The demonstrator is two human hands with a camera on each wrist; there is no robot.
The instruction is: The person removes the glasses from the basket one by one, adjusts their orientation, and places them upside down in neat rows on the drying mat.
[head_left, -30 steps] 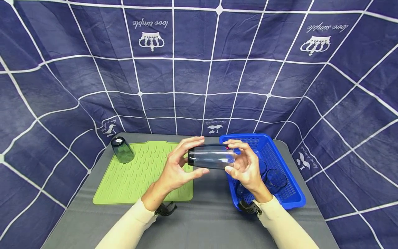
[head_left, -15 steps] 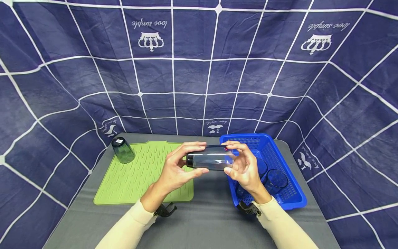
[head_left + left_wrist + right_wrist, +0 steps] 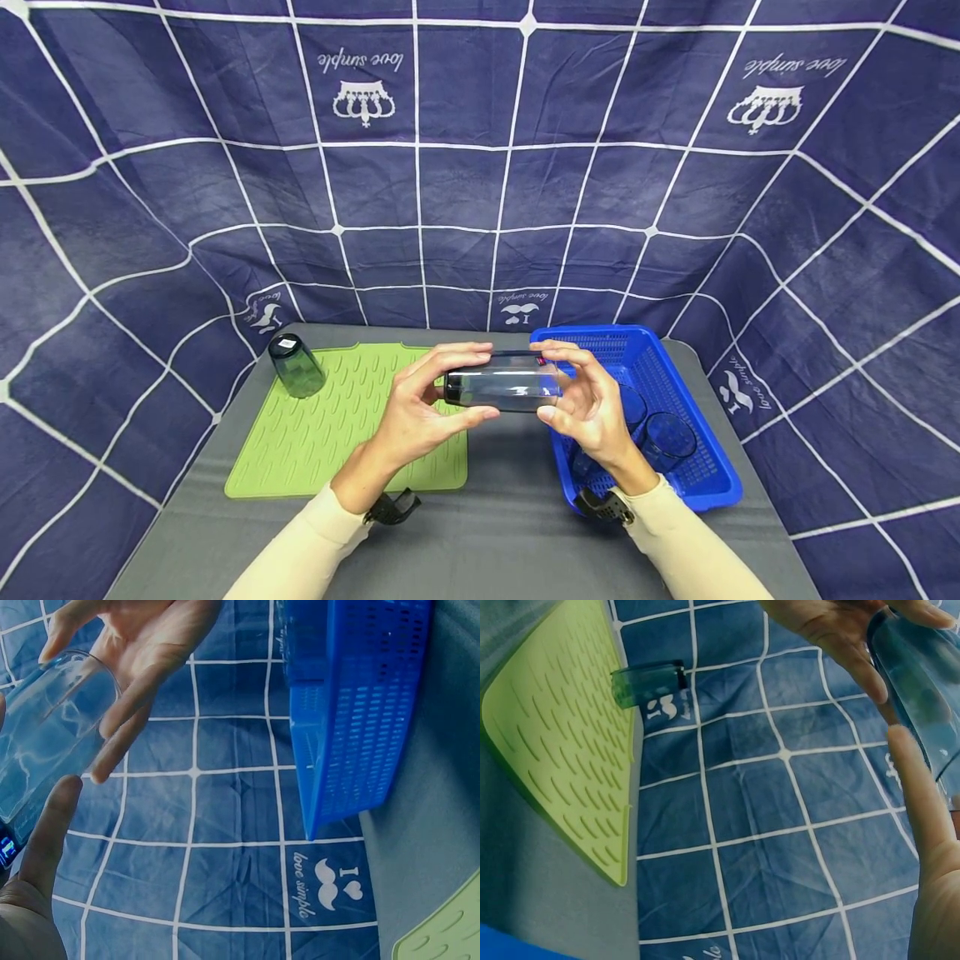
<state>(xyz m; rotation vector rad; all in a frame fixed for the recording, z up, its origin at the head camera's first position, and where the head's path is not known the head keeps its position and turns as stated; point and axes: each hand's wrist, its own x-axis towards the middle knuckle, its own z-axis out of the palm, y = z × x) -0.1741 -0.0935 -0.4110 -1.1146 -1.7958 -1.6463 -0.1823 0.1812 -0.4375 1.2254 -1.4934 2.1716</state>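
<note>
A clear glass tumbler (image 3: 501, 389) lies on its side in the air above the table, between both hands. My left hand (image 3: 427, 400) grips its left end with thumb below and fingers over the top. My right hand (image 3: 581, 400) holds the right end the same way. In the left wrist view the glass (image 3: 45, 742) sits at the upper left, between my thumb and the right hand's fingers. In the right wrist view the glass (image 3: 922, 682) shows at the upper right.
A green ribbed mat (image 3: 330, 425) lies on the grey table (image 3: 495, 533), with a dark green tumbler (image 3: 295, 364) upside down at its far left corner. A blue perforated basket (image 3: 690, 450) at the right holds more glasses (image 3: 667, 435). Blue checked cloth surrounds the table.
The glass and both hands have shifted slightly left and down. My left fingers have closed further around the glass's left end.
</note>
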